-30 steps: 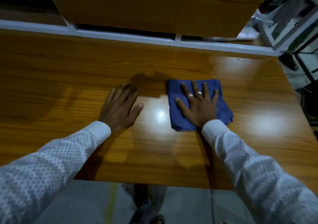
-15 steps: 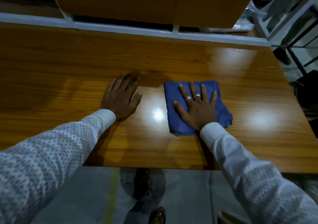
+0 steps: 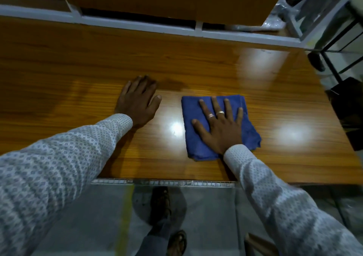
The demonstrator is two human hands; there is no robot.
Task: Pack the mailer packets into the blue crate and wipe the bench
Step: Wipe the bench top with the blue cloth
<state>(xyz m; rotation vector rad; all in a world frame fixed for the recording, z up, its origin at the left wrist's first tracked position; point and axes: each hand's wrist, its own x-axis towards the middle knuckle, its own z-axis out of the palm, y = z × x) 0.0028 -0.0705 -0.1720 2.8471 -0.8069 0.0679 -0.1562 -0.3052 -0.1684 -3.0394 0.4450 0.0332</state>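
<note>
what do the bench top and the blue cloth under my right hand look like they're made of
Bench top: wood or wood-grain laminate, I can't tell which; straight grain lines with a glossy finish, shown by bright lamp reflections. Blue cloth: soft woven or terry fabric, matte, folded, with rumpled edges under the right hand.

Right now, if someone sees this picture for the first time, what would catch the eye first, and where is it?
The folded blue cloth stands out most, lying right of centre on the glossy wooden bench, with the right hand spread flat on top of it. Beside it, the left hand rests flat on the bare wood. Bright light reflections shine on the bench near the cloth.
</note>
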